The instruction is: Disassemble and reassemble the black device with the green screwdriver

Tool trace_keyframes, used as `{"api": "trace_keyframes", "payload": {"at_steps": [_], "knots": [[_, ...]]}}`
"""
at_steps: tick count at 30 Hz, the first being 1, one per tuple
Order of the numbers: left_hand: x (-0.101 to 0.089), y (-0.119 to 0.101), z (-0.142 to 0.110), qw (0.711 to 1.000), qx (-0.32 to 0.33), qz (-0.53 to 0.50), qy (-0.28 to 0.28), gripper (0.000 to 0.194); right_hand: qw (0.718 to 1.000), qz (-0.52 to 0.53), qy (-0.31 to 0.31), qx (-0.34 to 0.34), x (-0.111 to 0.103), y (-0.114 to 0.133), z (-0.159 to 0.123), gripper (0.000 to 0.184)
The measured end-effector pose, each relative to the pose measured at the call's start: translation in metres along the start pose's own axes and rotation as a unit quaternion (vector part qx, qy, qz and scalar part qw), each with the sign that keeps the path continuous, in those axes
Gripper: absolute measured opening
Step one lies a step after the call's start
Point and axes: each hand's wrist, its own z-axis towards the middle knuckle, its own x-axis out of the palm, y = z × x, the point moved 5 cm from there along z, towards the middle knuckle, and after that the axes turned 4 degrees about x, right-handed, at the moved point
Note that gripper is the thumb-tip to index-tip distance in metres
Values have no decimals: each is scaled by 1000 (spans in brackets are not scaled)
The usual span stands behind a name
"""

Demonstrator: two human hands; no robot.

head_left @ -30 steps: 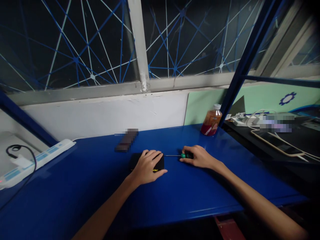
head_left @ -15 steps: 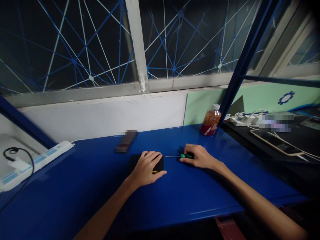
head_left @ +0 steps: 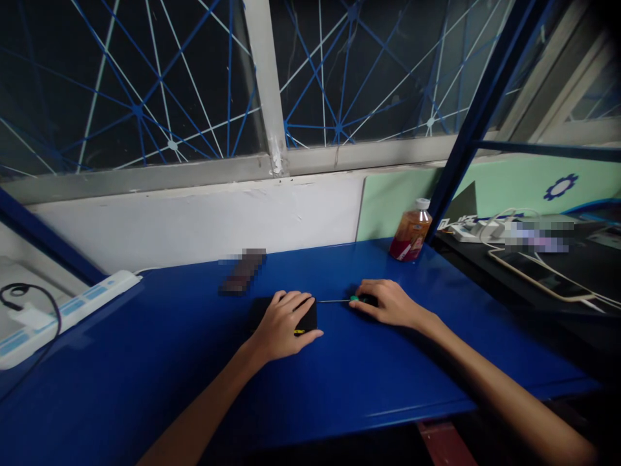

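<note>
My left hand (head_left: 285, 325) lies over a flat black box (head_left: 308, 315) with a bit of yellow on its near side. Its fingers reach across the top and the thumb rests along the near edge, holding the box down on the blue table (head_left: 349, 369). To the right, my right hand (head_left: 388, 302) is closed round the green and black handle of a screwdriver (head_left: 354, 299). The thin metal shaft lies level and points left, its tip at the box's right side. Whether the tip sits in a screw there is too small to tell.
A bottle with a white cap (head_left: 410, 232) stands at the back right. Near the wall lies a dark, blurred-out oblong object (head_left: 244, 272). A white power strip (head_left: 72, 320) with a black cable is at the left. A phone (head_left: 541, 275) and cables lie on the right-hand desk.
The fingers of my right hand have shifted round the screwdriver handle, so less of the green shows. My left hand stays on the box. The camera view has tilted slightly.
</note>
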Motion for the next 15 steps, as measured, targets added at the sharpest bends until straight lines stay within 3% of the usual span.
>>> {"api": "trace_keyframes", "payload": {"at_steps": [3, 11, 15], "knots": [[0, 0, 0, 1000, -5, -1, 4, 57, 1000, -8, -2, 3, 1, -2, 1, 41], [0, 0, 0, 1000, -5, 2, 7, 58, 1000, 13, 19, 19, 9, -2, 1, 25], [0, 0, 0, 1000, -5, -1, 2, 57, 999, -6, 17, 27, 8, -2, 1, 29]]}}
